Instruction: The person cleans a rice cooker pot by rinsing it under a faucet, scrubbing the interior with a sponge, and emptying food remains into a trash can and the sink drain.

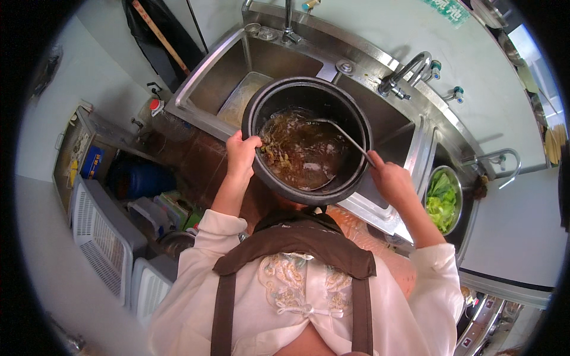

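A large dark round pot point(307, 84) is held up in front of me, over the near edge of a steel sink. Brown liquid point(307, 151) with leafy or shredded bits lies in it. My left hand point(242, 153) grips the pot's left rim, the thumb on top. In my right hand point(387, 173), at the right rim, is the handle of a metal ladle point(349, 137), whose bowl end dips into the liquid near the pot's close side. Whether my right hand also supports the rim I cannot tell.
Behind the pot, a double-basin steel sink point(200, 78) holds a shallow tray point(238, 100). Curved faucets point(401, 75) stand along its back. Green leaves point(441, 200) fill a metal bowl in the right basin. Plastic baskets point(100, 236) and a blue container point(142, 178) stand at left.
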{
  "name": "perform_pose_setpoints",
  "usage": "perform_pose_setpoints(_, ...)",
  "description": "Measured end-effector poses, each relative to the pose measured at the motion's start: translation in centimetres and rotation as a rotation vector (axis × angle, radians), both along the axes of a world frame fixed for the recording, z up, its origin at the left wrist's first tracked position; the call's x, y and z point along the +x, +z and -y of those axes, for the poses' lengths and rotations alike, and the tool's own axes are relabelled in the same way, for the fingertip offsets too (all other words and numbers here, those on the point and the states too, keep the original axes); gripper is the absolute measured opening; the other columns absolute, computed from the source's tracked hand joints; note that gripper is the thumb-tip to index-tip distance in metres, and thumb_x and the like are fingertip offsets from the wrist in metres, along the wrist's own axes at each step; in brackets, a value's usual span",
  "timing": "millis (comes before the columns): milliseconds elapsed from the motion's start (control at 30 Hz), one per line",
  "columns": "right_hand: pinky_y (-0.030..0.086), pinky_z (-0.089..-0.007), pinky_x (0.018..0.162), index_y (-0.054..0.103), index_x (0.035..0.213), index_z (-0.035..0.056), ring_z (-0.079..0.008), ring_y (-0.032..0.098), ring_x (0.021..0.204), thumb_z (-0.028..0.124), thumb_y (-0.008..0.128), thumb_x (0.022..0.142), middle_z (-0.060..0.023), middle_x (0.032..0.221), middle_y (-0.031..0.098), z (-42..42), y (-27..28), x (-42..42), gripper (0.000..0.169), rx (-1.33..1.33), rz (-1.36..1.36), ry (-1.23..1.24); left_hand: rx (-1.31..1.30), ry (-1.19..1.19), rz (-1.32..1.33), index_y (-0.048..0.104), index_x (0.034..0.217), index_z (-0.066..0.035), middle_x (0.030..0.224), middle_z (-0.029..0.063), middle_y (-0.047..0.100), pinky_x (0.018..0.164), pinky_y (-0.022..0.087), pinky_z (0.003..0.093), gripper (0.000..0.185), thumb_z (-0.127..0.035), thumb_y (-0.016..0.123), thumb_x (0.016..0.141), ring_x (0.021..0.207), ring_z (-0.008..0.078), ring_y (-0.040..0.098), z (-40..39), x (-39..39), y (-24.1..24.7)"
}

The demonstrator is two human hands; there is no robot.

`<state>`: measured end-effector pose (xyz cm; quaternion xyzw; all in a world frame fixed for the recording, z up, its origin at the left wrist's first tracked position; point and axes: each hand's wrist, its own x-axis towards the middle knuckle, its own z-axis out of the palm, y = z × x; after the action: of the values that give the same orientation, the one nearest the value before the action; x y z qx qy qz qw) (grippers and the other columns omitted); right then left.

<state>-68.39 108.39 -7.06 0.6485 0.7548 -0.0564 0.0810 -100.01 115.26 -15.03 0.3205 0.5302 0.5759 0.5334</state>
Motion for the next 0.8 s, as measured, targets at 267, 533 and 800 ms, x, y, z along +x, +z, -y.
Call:
perform_pose_setpoints(267, 0.043, -0.0431, 0.049, 0.048, 0.087, 0.0038, -0.0363, 0.055, 0.055, 0.019, 0.057, 0.082, -0.0158, 0.063, 0.056, 7.6, -1.7, 7.6, 0.018, 0.527, -0.273, -0.405, -0.166, 0.094, 0.031, 0.056, 0.084, 0.003, 0.074, 0.0045, 0.057, 0.061, 0.044, 0.0282, 0.021, 0.005, 0.051, 0.064, 0.066, 0.0163, 0.054, 0.8, 0.3, 0.6)
perform_pose_setpoints(533, 0.046, -0.0480, 0.062, 0.047, 0.090, 0.0050, -0.0395, 0.058, 0.071, 0.031, 0.047, 0.084, -0.0210, 0.078, 0.061, 1.1, -14.3, 24.1, 0.027, 0.390, -0.025, -0.850, -0.165, 0.098, 0.005, 0.056, 0.083, 0.002, 0.071, 0.0032, 0.056, 0.061, 0.043, 0.0268, 0.019, 0.003, 0.051, 0.065, 0.064, 0.0150, 0.053, -0.3, 1.0, -0.4)
perform_pose_setpoints(800, 0.044, -0.0460, 0.078, 0.050, 0.104, 0.0011, -0.0388, 0.055, 0.090, 0.029, 0.050, 0.079, -0.0241, 0.099, 0.056, -3.4, -23.1, 31.2, 0.037, 0.361, -0.072, -0.904, -0.218, 0.108, -0.048, 0.058, 0.091, 0.001, 0.081, 0.0053, 0.061, 0.065, 0.046, 0.0271, 0.026, 0.003, 0.053, 0.065, 0.071, 0.0150, 0.056, -0.3, 0.4, -0.4)
